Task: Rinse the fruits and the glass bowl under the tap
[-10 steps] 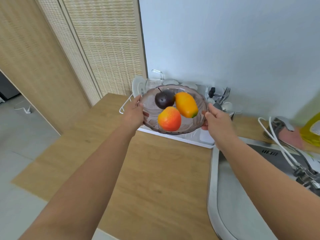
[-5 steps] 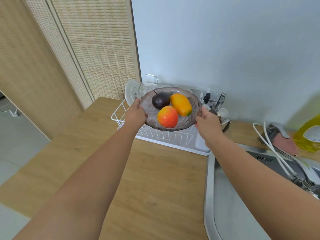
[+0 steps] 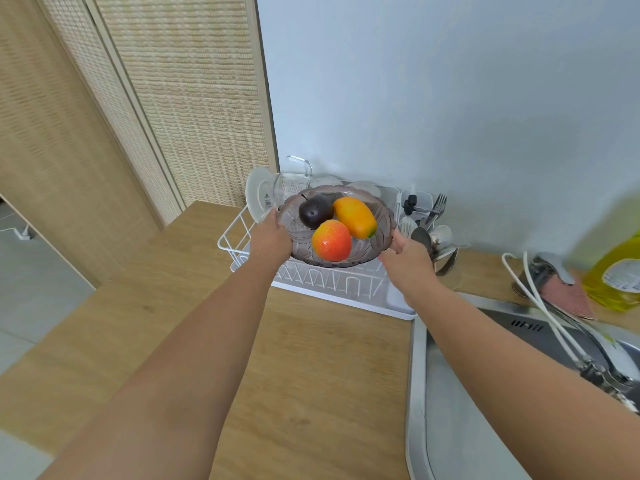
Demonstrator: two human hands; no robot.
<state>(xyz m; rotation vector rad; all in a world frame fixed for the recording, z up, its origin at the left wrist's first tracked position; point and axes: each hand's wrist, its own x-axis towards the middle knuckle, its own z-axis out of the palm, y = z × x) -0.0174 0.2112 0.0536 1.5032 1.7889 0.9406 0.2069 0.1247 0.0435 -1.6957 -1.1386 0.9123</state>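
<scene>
I hold a smoky glass bowl [image 3: 381, 220] by its rim above the white dish rack [image 3: 235, 237]. My left hand [image 3: 272, 237] grips its left edge and my right hand [image 3: 405, 258] grips its right edge. Three fruits lie in the bowl: a dark plum-like fruit [image 3: 313, 211] at the back left, an orange-yellow mango [image 3: 355, 216] at the back right, and a red-orange peach-like fruit [image 3: 330, 240] in front. The tap [image 3: 599, 344] reaches over the steel sink [image 3: 450, 410] at the lower right.
The rack holds a white plate [image 3: 258, 195], a glass jug [image 3: 294, 181] and a cutlery holder with forks and spoons [image 3: 433, 223]. A yellow soap bottle [image 3: 616, 271] and a pink sponge [image 3: 564, 296] sit behind the sink. Wooden counter [image 3: 311, 358] lies in front.
Both hands keep hold of the bowl with the fruits; my view has shifted slightly, so more of the rack's front shows below the bowl.
</scene>
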